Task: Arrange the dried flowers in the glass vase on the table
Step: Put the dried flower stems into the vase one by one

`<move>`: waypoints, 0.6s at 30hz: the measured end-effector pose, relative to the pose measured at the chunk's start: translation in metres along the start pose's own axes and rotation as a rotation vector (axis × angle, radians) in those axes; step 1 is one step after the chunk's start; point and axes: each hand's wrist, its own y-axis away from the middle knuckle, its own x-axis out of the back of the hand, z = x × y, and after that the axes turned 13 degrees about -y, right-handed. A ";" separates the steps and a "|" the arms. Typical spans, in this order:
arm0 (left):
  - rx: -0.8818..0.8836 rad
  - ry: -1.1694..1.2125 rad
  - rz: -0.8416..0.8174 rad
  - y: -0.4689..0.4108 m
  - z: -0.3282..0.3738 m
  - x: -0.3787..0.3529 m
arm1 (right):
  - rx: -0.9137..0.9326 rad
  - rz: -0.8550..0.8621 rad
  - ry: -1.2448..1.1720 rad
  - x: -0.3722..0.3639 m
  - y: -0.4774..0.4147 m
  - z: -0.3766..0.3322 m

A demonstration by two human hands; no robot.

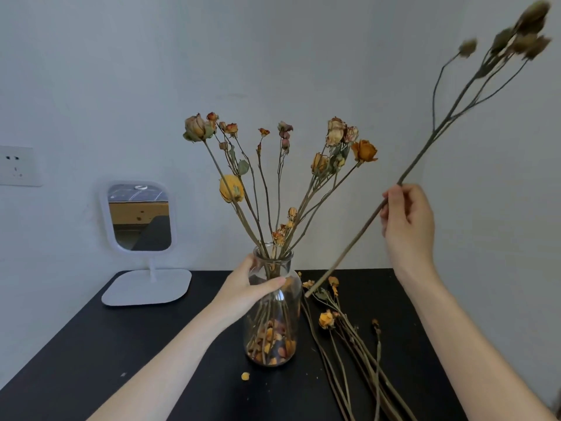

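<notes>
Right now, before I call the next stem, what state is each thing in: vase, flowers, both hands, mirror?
clear glass vase: upright on black table, petals at bottom.
dried flowers: standing in vase, fanned out.
left hand: grips vase neck.
right hand: pinches long branched brown stem.
long branched brown stem: tilted, lower end outside vase.
loose dried stems: lying on table, right of vase.
white-framed mirror: upright.
</notes>
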 end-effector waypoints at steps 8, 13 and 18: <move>0.031 0.038 0.021 -0.010 -0.001 -0.007 | 0.161 -0.015 -0.071 -0.027 -0.015 -0.021; 0.040 0.047 0.022 -0.013 -0.005 -0.009 | 0.159 -0.119 -0.006 -0.043 -0.010 -0.010; 0.031 0.093 0.039 -0.012 -0.009 -0.014 | 0.099 -0.268 0.113 -0.052 0.002 0.007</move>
